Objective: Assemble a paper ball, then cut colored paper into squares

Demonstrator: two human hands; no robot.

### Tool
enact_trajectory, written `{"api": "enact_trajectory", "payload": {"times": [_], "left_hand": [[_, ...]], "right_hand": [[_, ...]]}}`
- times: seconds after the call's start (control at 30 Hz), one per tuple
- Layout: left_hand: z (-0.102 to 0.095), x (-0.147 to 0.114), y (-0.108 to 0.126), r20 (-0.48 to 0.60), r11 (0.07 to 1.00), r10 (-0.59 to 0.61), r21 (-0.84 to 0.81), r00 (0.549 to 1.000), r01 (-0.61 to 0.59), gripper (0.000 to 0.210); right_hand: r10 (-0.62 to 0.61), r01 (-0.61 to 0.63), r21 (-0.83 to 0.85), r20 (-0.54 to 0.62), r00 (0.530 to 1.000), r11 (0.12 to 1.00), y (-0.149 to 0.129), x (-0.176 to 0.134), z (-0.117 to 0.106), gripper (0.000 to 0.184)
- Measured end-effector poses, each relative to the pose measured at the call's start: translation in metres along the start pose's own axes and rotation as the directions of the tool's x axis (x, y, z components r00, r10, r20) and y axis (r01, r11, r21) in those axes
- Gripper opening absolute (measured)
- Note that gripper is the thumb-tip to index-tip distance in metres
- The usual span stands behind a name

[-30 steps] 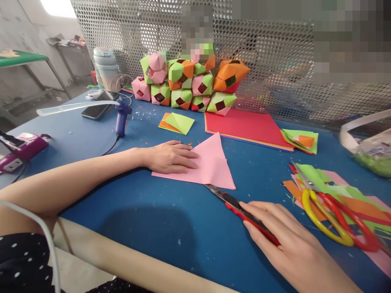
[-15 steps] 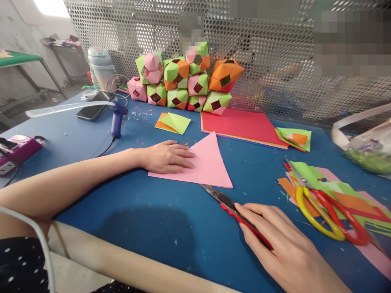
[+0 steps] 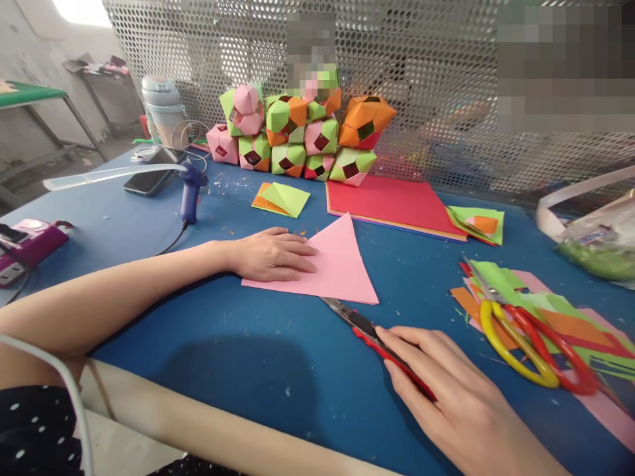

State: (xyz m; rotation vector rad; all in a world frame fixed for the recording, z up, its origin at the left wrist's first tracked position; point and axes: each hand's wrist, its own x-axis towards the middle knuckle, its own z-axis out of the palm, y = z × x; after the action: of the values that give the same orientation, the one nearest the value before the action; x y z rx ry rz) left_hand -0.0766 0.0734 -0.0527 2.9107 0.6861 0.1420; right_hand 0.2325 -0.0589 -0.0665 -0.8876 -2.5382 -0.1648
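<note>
A folded sheet of pink paper [image 3: 342, 264], roughly triangular, lies on the blue table [image 3: 238, 357]. My left hand [image 3: 275, 256] rests flat on its left part, fingers stretched out and pressing it down. In my right hand [image 3: 441, 390] is a utility knife [image 3: 370, 328] with a red and black handle, gripped between thumb and fingers. The blade points up and left, and its tip reaches the lower edge of the pink paper; whether it is tucked under the fold I cannot tell.
Scissors [image 3: 516, 344] with yellow and red handles lie on paper scraps [image 3: 560, 311] at right. Behind are red sheets [image 3: 387, 201], small folded papers [image 3: 288, 199] and stacked paper balls [image 3: 288, 162]. A glue gun [image 3: 190, 198], phone [image 3: 153, 173] and purple power strip [image 3: 34, 244] occupy the left.
My right hand and the utility knife have shifted slightly left along the paper's lower edge. My left hand and the pink paper look almost unmoved.
</note>
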Motion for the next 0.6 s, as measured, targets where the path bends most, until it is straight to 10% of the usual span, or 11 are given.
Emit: {"api": "enact_trajectory", "payload": {"times": [0.6], "left_hand": [[0.0006, 0.0009, 0.0008, 0.017, 1.0, -0.016, 0.002, 1.0, 0.016, 0.041]], "right_hand": [[0.041, -0.039, 0.07, -0.019, 0.999, 0.997, -0.0104, 0.0098, 0.0012, 0.028]]}}
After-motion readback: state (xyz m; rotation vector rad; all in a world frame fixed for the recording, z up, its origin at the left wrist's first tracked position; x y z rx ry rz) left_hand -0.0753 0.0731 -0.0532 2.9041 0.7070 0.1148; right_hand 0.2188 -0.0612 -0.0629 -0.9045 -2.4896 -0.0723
